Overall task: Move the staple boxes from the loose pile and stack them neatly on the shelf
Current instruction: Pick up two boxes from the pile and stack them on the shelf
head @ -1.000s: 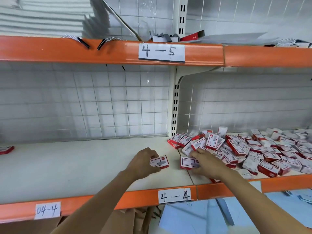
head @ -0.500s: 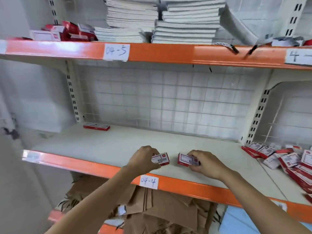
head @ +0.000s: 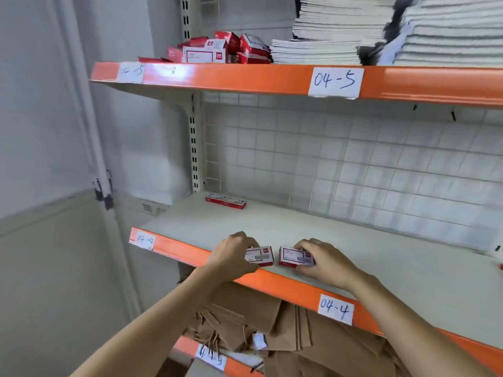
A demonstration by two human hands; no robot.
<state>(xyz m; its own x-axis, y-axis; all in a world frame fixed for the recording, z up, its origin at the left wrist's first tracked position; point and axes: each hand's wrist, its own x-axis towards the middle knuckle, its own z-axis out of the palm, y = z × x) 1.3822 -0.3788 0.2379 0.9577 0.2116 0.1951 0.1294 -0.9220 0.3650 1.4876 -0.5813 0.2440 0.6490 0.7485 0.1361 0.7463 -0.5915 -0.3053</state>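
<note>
I have the middle shelf (head: 272, 224) in front of me, its orange front edge labelled 04-4, with a wire grid at the back and paper stacks (head: 381, 31) on the shelf above. Far back at the left corner sits a short row of staple boxes (head: 226, 201), which I judge to be the start of the neat stack. My left hand (head: 231, 257) has its fingers curled around one red-and-white box (head: 261, 256), and my right hand (head: 326, 263) pinches a second box (head: 295, 257); the two boxes hang just above the front lip, near each other but not touching. The loose pile is out of view (only a sliver of red shows at the far right edge). To do this step well, I would carry both boxes back toward the row, keep their printed faces up and long edges parallel to the grid, set one flush beside the row first, then square the other against it before letting go.
</note>
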